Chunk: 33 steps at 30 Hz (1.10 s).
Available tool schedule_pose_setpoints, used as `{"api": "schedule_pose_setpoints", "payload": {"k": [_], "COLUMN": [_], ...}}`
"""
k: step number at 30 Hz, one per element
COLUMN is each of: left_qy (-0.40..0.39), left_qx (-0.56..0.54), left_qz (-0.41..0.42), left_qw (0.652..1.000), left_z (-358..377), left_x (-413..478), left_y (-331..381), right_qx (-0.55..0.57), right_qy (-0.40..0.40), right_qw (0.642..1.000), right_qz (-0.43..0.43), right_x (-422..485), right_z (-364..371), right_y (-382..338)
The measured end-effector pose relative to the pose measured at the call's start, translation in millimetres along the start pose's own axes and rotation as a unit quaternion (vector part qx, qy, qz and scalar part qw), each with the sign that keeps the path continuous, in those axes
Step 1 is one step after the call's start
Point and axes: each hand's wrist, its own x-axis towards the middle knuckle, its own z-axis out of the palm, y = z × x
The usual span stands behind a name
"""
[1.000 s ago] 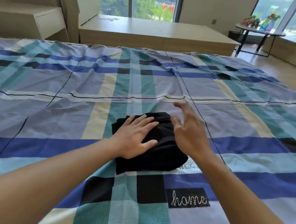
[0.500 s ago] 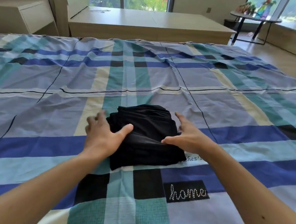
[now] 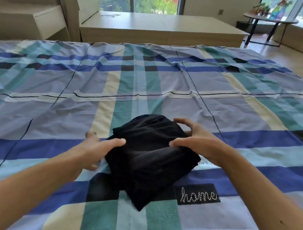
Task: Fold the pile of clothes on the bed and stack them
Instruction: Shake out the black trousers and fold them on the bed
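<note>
A person is leaning over the bed, both bare forearms reaching in from the bottom corners of the frame toward the folded black garment point(image 3: 150, 159), which is sitting just below the middle of the picture on the plaid bedsheet point(image 3: 150, 87). The left hand point(image 3: 96, 150) is grasping the bundle's left edge, its thumb lying across the top of the cloth while the fingers are tucking in at the side, blurred and partly hidden. The right hand point(image 3: 199, 142) is clasping the right edge, thumb pressing on top and the fingers curling round the far corner. The bundle is looking thick and layered, one corner pointing toward the lower edge of the frame; whether it is resting fully on the sheet or being raised a little, I cannot tell. Just beside it, lower right of centre, a black patch stitched with the word "home" point(image 3: 197, 195) is showing on the sheet. Beyond the bed, across the upper middle, a low wooden platform point(image 3: 158, 27) is standing under the windows, and a round table point(image 3: 269, 19) is sitting in the upper right.
</note>
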Motion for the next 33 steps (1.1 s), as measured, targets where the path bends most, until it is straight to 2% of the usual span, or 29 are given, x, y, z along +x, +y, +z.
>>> {"api": "schedule_pose_setpoints", "payload": {"k": [1,2,3,5,6,8,10,13,17,20,24,28,31,33], "left_qy": [0.096,0.155,0.177,0.143,0.108,0.021,-0.051,-0.074,-0.034,0.027,0.108,0.076,0.099,0.045], "left_qx": [0.037,0.052,0.063,0.106,0.133,0.201,0.306,0.427,0.406,0.383,0.360,0.397,0.346,0.350], "left_qz": [0.038,0.105,0.199,0.359,0.395,0.418,0.416,0.418,0.430,0.415,0.341,0.348,0.383,0.391], "left_qw": [0.994,0.981,0.962,0.916,0.903,0.886,0.855,0.798,0.805,0.825,0.862,0.846,0.851,0.850], "left_z": [-6,-6,0,26,43,75,94,98,89,85,60,56,58,54], "left_x": [4,7,11,16,20,32,52,79,93,97,115,116,105,96], "left_y": [4,12,24,54,70,97,108,100,96,95,85,77,81,78], "right_qx": [-0.038,-0.052,-0.050,-0.022,0.003,0.040,0.013,-0.085,-0.135,-0.117,-0.138,-0.236,-0.244,-0.246], "right_qy": [-0.013,-0.022,-0.028,-0.013,-0.004,-0.010,-0.034,-0.042,-0.018,-0.020,-0.081,-0.157,-0.139,-0.119], "right_qw": [0.999,0.998,0.998,1.000,1.000,0.999,0.999,0.995,0.989,0.991,0.987,0.957,0.958,0.961], "right_qz": [0.007,0.010,0.010,0.016,0.020,0.012,-0.008,-0.025,-0.053,-0.057,0.001,0.053,0.052,0.046], "right_x": [0,-2,-4,-10,-14,-23,-28,-24,-13,-11,-24,-26,-22,-22], "right_z": [3,3,0,-13,-21,-35,-41,-40,-40,-43,-65,-65,-62,-61], "right_y": [2,3,4,3,3,5,11,19,26,34,37,28,17,14]}}
